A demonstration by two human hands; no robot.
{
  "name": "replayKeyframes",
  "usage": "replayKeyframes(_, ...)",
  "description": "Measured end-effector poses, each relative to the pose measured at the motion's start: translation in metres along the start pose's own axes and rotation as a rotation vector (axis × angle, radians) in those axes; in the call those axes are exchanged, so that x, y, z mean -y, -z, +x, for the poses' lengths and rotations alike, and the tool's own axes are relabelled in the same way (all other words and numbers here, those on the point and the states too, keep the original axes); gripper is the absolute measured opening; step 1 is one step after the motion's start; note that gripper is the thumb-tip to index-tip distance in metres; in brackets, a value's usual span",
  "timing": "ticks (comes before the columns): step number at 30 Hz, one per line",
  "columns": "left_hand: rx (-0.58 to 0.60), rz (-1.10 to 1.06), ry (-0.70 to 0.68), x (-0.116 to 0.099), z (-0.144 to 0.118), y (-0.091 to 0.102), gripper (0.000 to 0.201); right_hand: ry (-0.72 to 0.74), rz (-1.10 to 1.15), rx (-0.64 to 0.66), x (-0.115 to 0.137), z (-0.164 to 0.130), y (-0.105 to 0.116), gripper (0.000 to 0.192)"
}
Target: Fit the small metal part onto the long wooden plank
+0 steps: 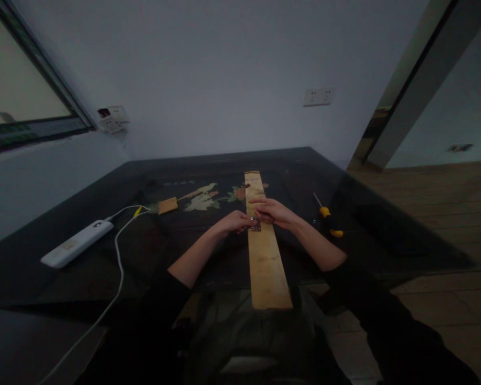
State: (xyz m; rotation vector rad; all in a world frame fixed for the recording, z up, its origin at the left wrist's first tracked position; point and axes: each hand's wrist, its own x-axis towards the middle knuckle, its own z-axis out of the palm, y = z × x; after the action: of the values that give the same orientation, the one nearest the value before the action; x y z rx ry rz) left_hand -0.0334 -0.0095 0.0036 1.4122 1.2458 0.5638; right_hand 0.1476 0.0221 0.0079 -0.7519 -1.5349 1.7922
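Observation:
A long pale wooden plank (265, 256) lies lengthwise on the dark glass-topped table (152, 251), its near end over the table edge. A small dark metal hinge (256, 226) sits on the plank near its middle. My left hand (235, 221) pinches a small shiny piece at the hinge's left edge. My right hand (273, 212) rests across the plank just above the hinge, fingers bent and touching it.
A yellow-and-black screwdriver (327, 216) lies right of the plank. A small wooden block (168, 205) lies to the left. A white power strip (77, 244) with a white cable (118, 251) sits at the left edge. Wooden floor lies right.

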Motion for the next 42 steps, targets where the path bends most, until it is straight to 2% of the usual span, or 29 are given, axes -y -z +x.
replayKeyframes(3,-0.003,0.002,-0.012,0.0005,-0.0003,0.0001,0.044,-0.04,-0.048,-0.004,-0.0023,0.0,0.002,0.041)
replayKeyframes(8,-0.005,-0.012,0.002,-0.0002,-0.0011,0.0,0.038,0.074,-0.458,-0.143,-0.0023,0.0015,0.0027,0.029)
replayKeyframes(12,0.026,-0.039,0.018,-0.0014,-0.0013,0.0011,0.027,0.157,-0.706,-0.082,-0.0004,0.0025,-0.0002,0.018)
replayKeyframes(18,0.083,-0.09,0.015,-0.0031,-0.0035,0.0037,0.033,0.212,-0.901,-0.107,-0.0023,0.0019,-0.0021,0.019)
replayKeyframes(24,0.087,-0.147,0.01,-0.0015,-0.0025,0.0051,0.036,0.239,-1.101,-0.188,0.0032,-0.003,-0.0059,0.012)
replayKeyframes(37,0.077,-0.257,-0.041,-0.0044,-0.0015,0.0053,0.034,0.364,-1.135,-0.197,0.0,-0.0006,0.0012,0.013)
replayKeyframes(42,-0.067,-0.145,-0.182,-0.0033,0.0019,0.0026,0.037,0.382,-1.093,-0.278,0.0025,-0.0008,0.0016,0.013)
